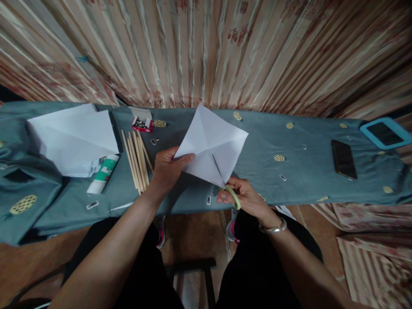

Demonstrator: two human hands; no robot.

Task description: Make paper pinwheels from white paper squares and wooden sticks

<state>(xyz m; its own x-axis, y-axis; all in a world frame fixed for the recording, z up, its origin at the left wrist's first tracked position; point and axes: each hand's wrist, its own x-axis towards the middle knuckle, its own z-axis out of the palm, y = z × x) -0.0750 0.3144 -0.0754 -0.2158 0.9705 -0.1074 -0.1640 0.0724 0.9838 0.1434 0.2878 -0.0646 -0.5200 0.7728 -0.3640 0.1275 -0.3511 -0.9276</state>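
My left hand (pixel 167 169) pinches the left corner of a creased white square of paper (pixel 212 143), holding it up over the table. In my right hand (pixel 246 197) are scissors with green handles (pixel 232 195); their blade (pixel 218 171) lies along a diagonal crease, cutting in from the paper's lower corner. A silver bangle (pixel 273 227) circles my right wrist.
On the grey-blue cloth-covered table (pixel 305 171) lie a bundle of wooden sticks (pixel 137 159), a red box of pins (pixel 141 123), a glue tube (pixel 103 174), white paper sheets (pixel 74 137), a black phone (pixel 343 159) and a blue-framed device (pixel 385 133). A striped curtain (pixel 206 47) hangs behind.
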